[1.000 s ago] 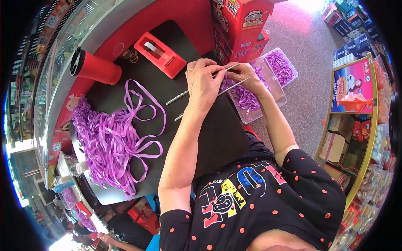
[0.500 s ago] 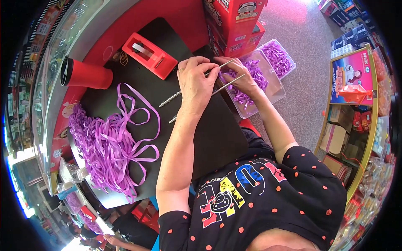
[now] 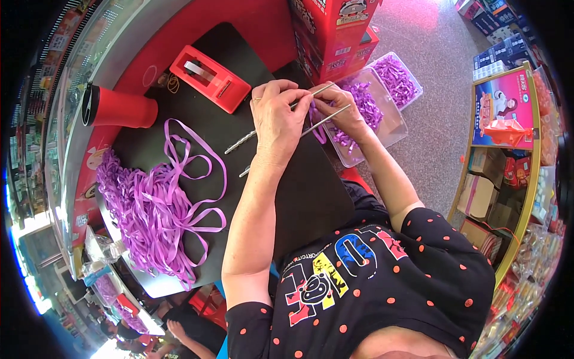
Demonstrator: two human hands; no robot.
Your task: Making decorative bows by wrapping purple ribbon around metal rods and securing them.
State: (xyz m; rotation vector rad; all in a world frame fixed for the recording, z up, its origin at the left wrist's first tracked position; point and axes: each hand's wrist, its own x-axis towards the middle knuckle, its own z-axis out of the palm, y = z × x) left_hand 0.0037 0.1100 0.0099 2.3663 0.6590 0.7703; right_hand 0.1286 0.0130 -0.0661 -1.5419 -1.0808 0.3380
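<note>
My left hand is closed round a pair of thin silver metal rods, with twisted ends at the lower left and slim tips toward my right hand. Between the hands, a short length of purple ribbon hangs down by the rods. Fingers bent, my right hand pinches at the ribbon near the tips; the fingertip contact is partly hidden. Left of my forearm lies a big tangled heap of purple ribbon on the dark table, with long loops spreading toward me.
Two clear plastic tubs hold small purple ribbon pieces, one nearer and one farther. A red tape dispenser, yellow rubber bands and a red tumbler stand along the far left. Red boxes tower behind. Another person's hand shows lower left.
The purple ribbon now hangs lower and more plainly between my hands, with my right fingers drawn close to the rods. At lower left the other person's hand has lifted.
</note>
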